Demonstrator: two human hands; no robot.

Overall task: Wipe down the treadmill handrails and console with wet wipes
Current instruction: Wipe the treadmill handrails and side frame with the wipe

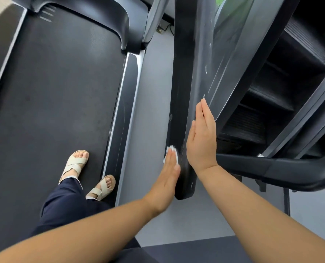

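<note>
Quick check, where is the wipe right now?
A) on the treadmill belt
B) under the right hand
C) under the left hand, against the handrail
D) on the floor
C: the wipe peeks out from under the straight fingers of the left hand, pressed to the handrail; the right hand shows no wipe.

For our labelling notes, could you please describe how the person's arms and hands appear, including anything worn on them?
Both forearms are bare as far as the frame shows, with no sleeves. The left hand and right hand wear no gloves; no rings, watch or bracelet are visible.
</note>
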